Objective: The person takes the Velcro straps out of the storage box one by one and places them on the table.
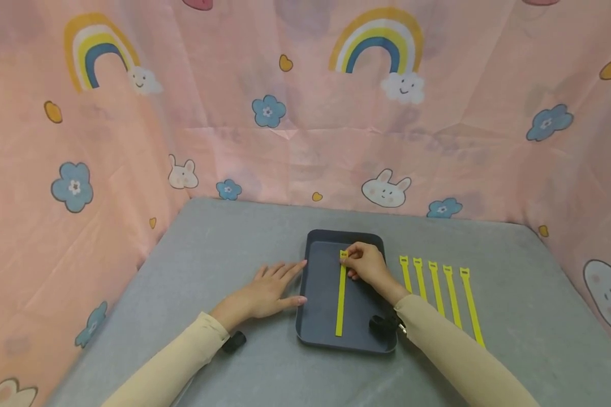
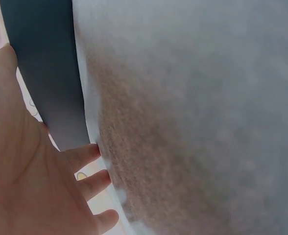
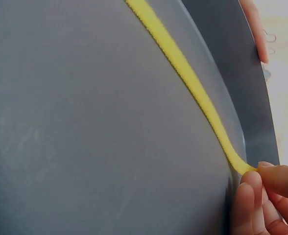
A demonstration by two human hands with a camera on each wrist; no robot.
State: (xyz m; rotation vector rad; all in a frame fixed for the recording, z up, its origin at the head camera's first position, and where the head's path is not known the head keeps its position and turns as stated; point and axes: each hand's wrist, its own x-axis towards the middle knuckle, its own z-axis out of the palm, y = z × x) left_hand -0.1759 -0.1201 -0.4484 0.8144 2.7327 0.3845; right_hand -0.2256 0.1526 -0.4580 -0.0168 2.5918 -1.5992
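A yellow hook-and-loop cable tie (image 1: 341, 299) lies lengthwise in a dark grey tray (image 1: 318, 305), its slotted head toward the far end. My right hand (image 1: 369, 267) pinches the tie near that head between thumb and fingertips. In the right wrist view, the strap (image 3: 188, 81) runs along the tray floor and bends up into the fingers (image 3: 278, 178). With fingers spread and straight, my left hand (image 1: 267, 291) touches the tray's left side. The left wrist view shows its palm (image 2: 21, 152) beside the dark tray wall (image 2: 51, 73).
To the right of the tray, several more yellow cable ties (image 1: 449, 288) lie in a row on the grey cloth-covered table (image 1: 224, 249), partly behind my right sleeve (image 1: 453, 345). A pink printed curtain (image 1: 305, 158) surrounds the table's back and sides.
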